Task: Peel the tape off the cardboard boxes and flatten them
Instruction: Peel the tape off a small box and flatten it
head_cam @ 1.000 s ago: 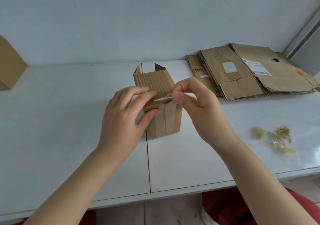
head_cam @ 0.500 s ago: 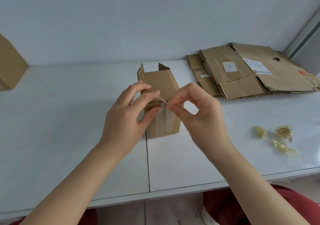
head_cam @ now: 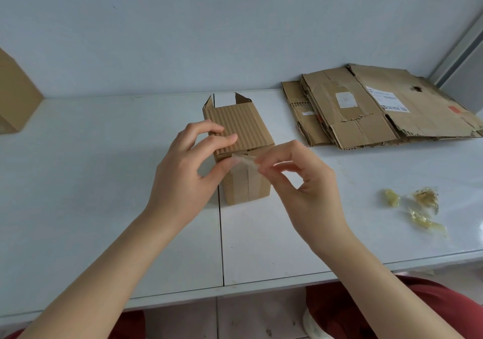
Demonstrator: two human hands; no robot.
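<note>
Cardboard box (head_cam: 240, 140), lying mid-table (head_cam: 104, 182), is gripped at its near end by the left hand (head_cam: 188, 171); a lifted strip of clear tape (head_cam: 244, 159) is pinched by the right hand (head_cam: 300, 182).

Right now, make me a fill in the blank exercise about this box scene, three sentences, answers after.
While the left hand holds the box, the right hand pinches a strip of ____.
The flattened cardboard lies to the box's ____.
____ crumpled wads lie on the table.
Missing words: tape; right; three.
</note>
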